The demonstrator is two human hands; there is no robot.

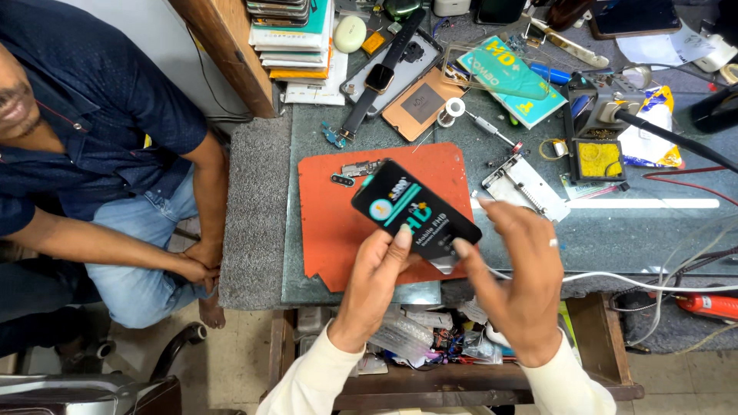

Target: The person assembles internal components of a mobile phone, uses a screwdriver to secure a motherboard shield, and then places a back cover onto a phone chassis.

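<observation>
Head view: your left hand [374, 273] and right hand [516, 265] both grip the black screen-protector packet [415, 209] above the orange mat's [330, 230] front edge; it looks unopened.

Packet [415, 209] in both hands above mat [330, 230]; smartwatch [380, 77] behind mat; solder stand [598, 157] right

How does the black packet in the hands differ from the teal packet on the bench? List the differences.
The black packet is held above the orange mat by the left hand and right hand; the teal packet lies on the bench. The black packet is dark with teal print; the teal packet is mostly teal with yellow lettering. Both are flat, rectangular packets.
</observation>
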